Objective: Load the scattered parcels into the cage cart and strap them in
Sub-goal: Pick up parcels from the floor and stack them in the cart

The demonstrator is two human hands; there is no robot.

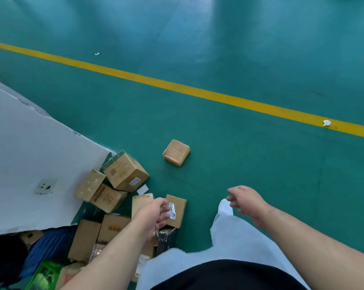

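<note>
left hand (153, 214), fingers loose, is right over the labelled box (180, 214); right hand (247, 203), spread wide, is farther off.

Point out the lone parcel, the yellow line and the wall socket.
lone parcel (176, 152): head view, taped top face.
yellow line (176, 87): head view, middle of the stripe.
wall socket (44, 186): head view, its faceplate.
</note>
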